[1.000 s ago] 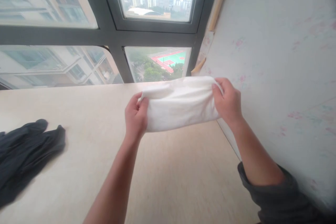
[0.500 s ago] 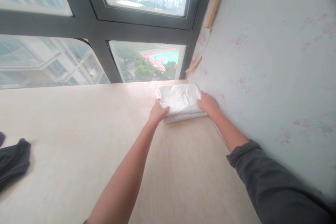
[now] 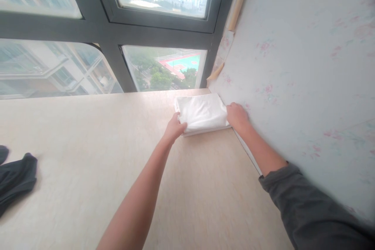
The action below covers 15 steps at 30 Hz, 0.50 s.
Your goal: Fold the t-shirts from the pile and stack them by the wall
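A folded white cloth (image 3: pixel 203 113), perhaps a garment, lies flat in the corner where the pale ledge meets the window and the wall. My left hand (image 3: pixel 175 127) grips its left edge, thumb on the near left corner. At the opposite end, my right hand (image 3: pixel 236 116) holds the right edge, close against the wall. Folded layers show along the cloth's left and near sides. The fingertips of my right hand are partly hidden.
Dark clothing (image 3: pixel 17 179) lies on the ledge (image 3: pixel 88 156) at far left. A grey window frame (image 3: pixel 164 33) borders the back. The flowered wall (image 3: pixel 293 66) bounds the right side, with peeling trim (image 3: pixel 216 72) near the corner.
The cloth's top layer now reaches closer to its near edge and looks flatter. My right hand has shifted slightly right, and my left hand a little left.
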Tool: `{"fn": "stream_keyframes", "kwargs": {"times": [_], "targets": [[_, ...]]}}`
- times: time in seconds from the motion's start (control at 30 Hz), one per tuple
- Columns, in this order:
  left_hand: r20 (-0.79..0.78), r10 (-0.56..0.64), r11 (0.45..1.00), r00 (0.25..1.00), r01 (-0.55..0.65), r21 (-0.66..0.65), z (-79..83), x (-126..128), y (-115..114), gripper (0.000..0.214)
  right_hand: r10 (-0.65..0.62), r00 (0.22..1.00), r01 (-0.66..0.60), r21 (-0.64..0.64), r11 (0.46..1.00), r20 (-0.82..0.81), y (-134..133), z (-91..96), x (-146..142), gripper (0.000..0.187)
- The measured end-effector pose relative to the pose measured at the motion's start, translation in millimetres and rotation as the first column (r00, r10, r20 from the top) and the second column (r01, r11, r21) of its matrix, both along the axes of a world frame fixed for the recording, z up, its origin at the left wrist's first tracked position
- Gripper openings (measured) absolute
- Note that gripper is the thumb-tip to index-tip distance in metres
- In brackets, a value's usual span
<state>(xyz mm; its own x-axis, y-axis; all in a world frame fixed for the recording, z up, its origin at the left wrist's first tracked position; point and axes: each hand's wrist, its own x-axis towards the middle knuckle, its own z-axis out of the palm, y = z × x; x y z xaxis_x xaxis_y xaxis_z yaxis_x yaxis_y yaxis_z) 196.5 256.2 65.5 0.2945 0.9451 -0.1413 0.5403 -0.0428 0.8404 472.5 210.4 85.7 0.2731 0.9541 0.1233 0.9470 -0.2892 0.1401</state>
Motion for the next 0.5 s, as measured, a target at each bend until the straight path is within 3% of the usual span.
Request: {"fn": "stream_keyframes", "kwargs": {"times": [0.13,0.23,0.3,0.4,0.5], "targets": [[-0.180,0.032,0.968,0.983,0.015,0.250,9.9,17,-11,0.056,0.170,0.983,-0.162,0.110,0.981,-0.067,13,-17.2,-8,0.037],[-0.413,-0.046,0.825,0.909,0.268,0.498,8.2,40,-19,0.043,0.171,0.964,-0.161,0.063,0.985,-0.205,28,-34.8,-9,0.045],[-0.520,-0.087,0.754,0.850,0.398,0.523,0.0,52,-22,0.047,0.121,0.959,-0.126,-0.006,0.992,-0.256,33,-44.4,-6,0.050],[-0.568,-0.100,0.765,0.817,0.429,0.481,-15.1,56,-27,0.056,0.087,0.961,-0.102,-0.043,0.994,-0.264,33,-50.9,0,0.049],[-0.570,-0.071,0.779,0.819,0.402,0.481,-20.1,48,-33,0.058,0.067,0.964,-0.079,-0.040,0.996,-0.256,30,-47.5,0,0.047]]}}
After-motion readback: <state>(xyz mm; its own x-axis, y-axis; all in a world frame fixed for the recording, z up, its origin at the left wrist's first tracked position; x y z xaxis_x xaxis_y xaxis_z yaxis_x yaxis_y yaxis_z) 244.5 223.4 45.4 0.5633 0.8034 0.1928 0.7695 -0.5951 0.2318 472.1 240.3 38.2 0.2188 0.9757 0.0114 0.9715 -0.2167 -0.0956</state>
